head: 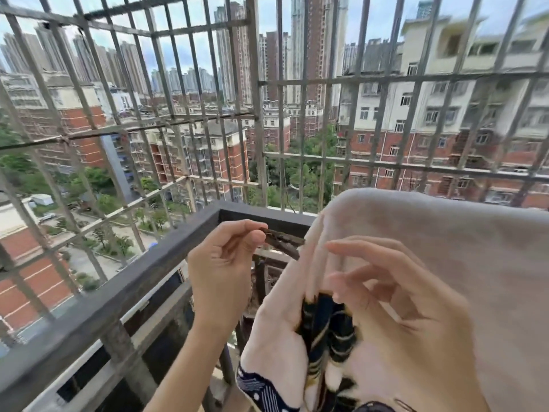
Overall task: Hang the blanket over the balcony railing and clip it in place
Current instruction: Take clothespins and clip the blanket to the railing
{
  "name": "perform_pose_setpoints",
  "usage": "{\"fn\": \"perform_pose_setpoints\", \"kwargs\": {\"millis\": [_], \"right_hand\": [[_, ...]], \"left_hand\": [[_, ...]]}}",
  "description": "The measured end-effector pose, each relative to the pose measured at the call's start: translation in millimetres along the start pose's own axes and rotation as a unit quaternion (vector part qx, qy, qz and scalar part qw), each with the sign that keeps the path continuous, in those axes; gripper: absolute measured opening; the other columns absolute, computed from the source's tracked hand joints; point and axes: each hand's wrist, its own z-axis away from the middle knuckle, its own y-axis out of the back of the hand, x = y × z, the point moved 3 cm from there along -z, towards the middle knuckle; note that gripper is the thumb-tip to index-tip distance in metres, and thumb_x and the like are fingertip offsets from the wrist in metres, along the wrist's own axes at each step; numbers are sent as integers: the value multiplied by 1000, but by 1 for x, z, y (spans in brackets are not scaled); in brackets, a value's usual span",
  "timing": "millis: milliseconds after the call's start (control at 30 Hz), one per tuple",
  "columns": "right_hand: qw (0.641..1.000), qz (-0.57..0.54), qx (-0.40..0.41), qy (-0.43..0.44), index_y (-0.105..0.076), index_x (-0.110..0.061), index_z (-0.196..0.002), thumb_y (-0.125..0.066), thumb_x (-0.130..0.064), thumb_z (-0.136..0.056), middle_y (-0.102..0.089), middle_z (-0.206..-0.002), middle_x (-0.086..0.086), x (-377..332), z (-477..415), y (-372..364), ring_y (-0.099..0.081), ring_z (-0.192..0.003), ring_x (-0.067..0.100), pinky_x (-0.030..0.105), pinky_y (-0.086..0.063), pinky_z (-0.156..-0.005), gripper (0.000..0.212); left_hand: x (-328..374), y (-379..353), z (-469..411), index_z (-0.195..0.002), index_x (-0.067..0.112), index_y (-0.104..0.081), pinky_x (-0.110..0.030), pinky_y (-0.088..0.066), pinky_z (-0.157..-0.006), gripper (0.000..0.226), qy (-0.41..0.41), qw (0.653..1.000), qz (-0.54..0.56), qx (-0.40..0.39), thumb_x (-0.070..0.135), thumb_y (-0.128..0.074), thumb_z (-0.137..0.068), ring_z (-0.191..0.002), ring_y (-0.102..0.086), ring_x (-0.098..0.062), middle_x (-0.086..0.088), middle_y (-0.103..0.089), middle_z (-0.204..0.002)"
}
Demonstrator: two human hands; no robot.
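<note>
Cream blanket [430, 248] draped over railing [118, 289], just right of left hand [219, 263] fingers [246, 230] pinching a dark clip [285, 243] near its edge; right hand [395, 298] fingers [356, 248] spread loose, gripping nothing; clip not yet fastened

Your blanket [445, 263] runs off the right and bottom edges of the frame and hides the railing [118, 295] beneath it at right. The clip [279, 240] pinched in your left hand [219, 263] is a dark blur, its near end covered by your fingers. Your right hand [386, 292] is smeared by motion; whether it touches the blanket is unclear.
</note>
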Motion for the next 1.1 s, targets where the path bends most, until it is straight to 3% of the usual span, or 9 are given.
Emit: {"fn": "perform_pose_setpoints", "kwargs": {"millis": [233,567,800,1100], "right_hand": [[1000,19,20,-7,-73,-24,-101,-73,-29,-81,-70,-105,-3,-2,5,-4,-66,-69,16,22,-51,-56,21],[999,36,23,-13,-74,-22,-99,-73,-28,-81,-70,-104,-4,6,8,-9,-65,-68,17,25,-51,-53,18],[998,41,36,-22,-74,-28,-97,-74,-32,-80,-71,-102,-5,9,7,-5,-66,-67,16,23,-52,-54,18],[998,36,25,-40,-73,-28,-97,-72,-34,-79,-70,-103,-5,18,4,-12,-66,-70,16,19,-51,-56,19]], "left_hand": [[-7,-20,-10,-88,14,-76,-11,-51,-71,11,-1,1000,5,-3,5,-72,-83,-77,-71,-7,5,-75,-80],[8,-35,-13,-84,24,-74,-12,-52,-71,18,-8,998,52,-29,7,-72,-84,-76,-71,-6,6,-75,-79],[4,-35,-21,-80,29,-74,-14,-54,-67,20,43,994,101,-28,9,-71,-84,-69,-72,-7,8,-76,-73],[13,-35,-30,-87,19,-75,-15,-54,-72,13,-15,994,89,-66,8,-72,-83,-77,-72,-8,4,-76,-81]]}}
